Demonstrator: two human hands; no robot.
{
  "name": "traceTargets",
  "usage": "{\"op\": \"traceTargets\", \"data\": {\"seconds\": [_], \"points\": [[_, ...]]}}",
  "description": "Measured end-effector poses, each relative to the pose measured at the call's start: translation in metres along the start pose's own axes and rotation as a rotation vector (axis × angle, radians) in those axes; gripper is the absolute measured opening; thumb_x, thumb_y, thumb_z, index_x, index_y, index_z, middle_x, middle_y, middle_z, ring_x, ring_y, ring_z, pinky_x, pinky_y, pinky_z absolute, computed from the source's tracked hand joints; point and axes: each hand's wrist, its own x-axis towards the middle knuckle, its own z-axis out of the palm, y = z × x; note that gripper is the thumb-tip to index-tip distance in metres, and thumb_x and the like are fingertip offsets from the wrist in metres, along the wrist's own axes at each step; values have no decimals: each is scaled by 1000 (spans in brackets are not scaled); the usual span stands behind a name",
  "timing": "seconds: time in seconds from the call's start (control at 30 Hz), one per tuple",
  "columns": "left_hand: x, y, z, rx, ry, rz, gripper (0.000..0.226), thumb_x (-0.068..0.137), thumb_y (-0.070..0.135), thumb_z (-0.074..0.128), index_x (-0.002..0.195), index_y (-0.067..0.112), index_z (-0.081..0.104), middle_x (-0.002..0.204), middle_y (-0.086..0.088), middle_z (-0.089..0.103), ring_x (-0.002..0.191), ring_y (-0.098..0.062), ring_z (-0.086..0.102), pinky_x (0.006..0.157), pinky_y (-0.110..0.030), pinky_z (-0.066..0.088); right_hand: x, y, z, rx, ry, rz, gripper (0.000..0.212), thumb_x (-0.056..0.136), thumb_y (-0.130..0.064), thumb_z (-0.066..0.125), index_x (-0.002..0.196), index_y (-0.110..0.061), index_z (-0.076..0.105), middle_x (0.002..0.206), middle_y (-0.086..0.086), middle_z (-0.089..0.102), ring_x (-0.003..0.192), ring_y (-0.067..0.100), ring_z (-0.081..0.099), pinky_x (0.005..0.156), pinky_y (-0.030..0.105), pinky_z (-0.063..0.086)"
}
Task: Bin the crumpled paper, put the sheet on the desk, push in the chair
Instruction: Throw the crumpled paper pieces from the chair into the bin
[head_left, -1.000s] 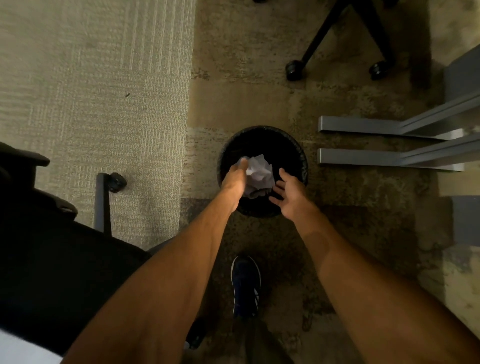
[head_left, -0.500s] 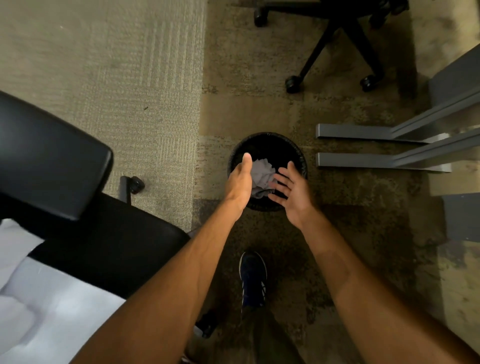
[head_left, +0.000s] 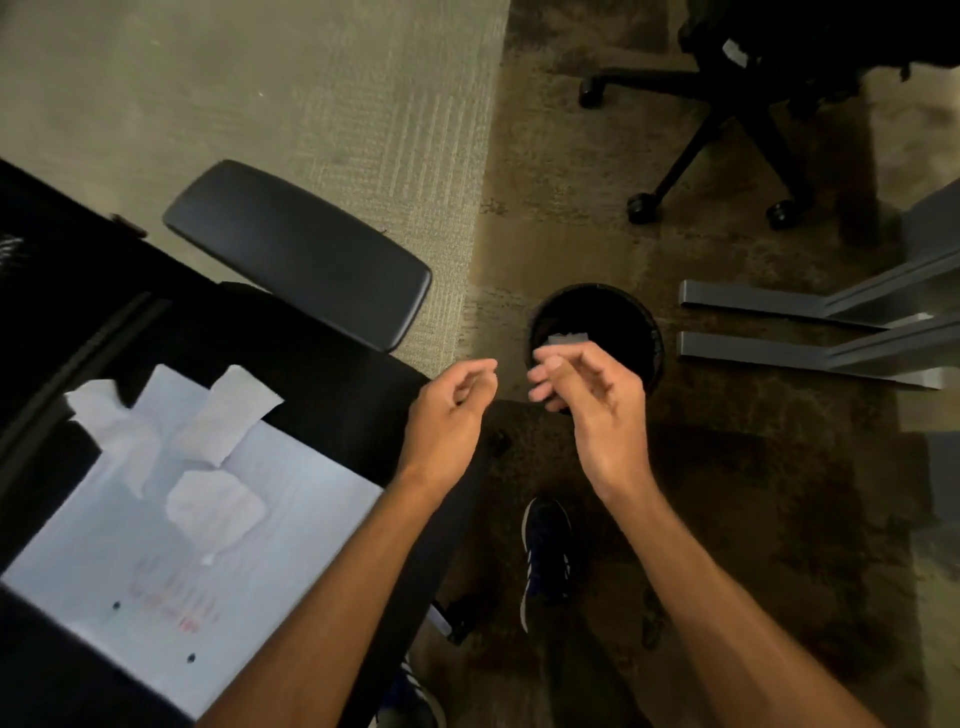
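Observation:
A round black bin (head_left: 631, 312) stands on the carpet ahead, with a bit of crumpled paper (head_left: 567, 339) showing inside it. My right hand (head_left: 587, 387) hovers over the bin's near rim, fingers loosely curled and empty. My left hand (head_left: 449, 410) hangs just left of the bin, also loosely curled and holding nothing. To my left is a black office chair (head_left: 322, 364); a flat white sheet (head_left: 182, 571) lies on its seat, and several crumpled paper pieces (head_left: 213, 506) rest on the sheet.
The chair's armrest (head_left: 298, 252) juts toward the bin. A second black office chair (head_left: 727, 104) stands at the back right. Grey metal desk feet (head_left: 753, 301) lie on the floor right of the bin. My shoe (head_left: 545, 551) is below the hands.
The crumpled paper left my hands and dropped into the bin. Both hands drew back toward me and their fingers curled. My view swung left, bringing the chair seat and its papers into sight.

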Motion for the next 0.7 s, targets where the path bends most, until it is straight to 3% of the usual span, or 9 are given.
{"op": "traceTargets", "data": {"seconds": [0.1,0.23,0.4,0.5,0.57,0.7], "points": [[-36,-3,-43,-24,102,13,22,96,31,62,116,38,69,110,11,75,108,-7,70,100,-43,56,-27,-16,30,-77,-80,-47,15,100,-16,61,104,-8,73,90,12,74,77,24,71,71,32,54],[-73,-9,-102,22,338,7,23,101,23,58,109,44,64,103,14,75,98,-3,73,88,-32,62,-53,-28,74,-144,-177,-54,12,99,-15,65,107,-11,73,91,3,73,79,21,71,72,33,58],[-100,-23,-164,36,548,-81,17,100,21,60,112,31,66,107,3,76,97,-16,74,93,-46,60,-67,-32,125,-292,-257,-131,16,97,-18,68,111,-10,72,96,0,72,83,13,69,73,30,60],[-109,-38,-195,166,639,-117,19,97,21,66,116,22,65,110,-1,73,99,-21,71,93,-49,59,-69,-29,158,-470,-354,-232,22,96,-22,70,116,-12,70,104,-1,68,84,11,67,73,33,61],[-113,-50,-211,306,701,-148,29,92,26,73,118,21,62,112,1,67,102,-21,66,93,-45,58,-70,-23,183,-599,-414,-273,27,96,-28,70,121,-18,67,114,-3,65,90,11,66,78,34,62],[-109,-71,-228,561,658,-256,76,74,50,85,135,17,54,128,-8,54,121,-27,52,100,-46,49,-59,-12,226,-766,-437,-307,44,92,-29,75,132,-22,57,133,0,53,111,17,62,90,36,59]]}}
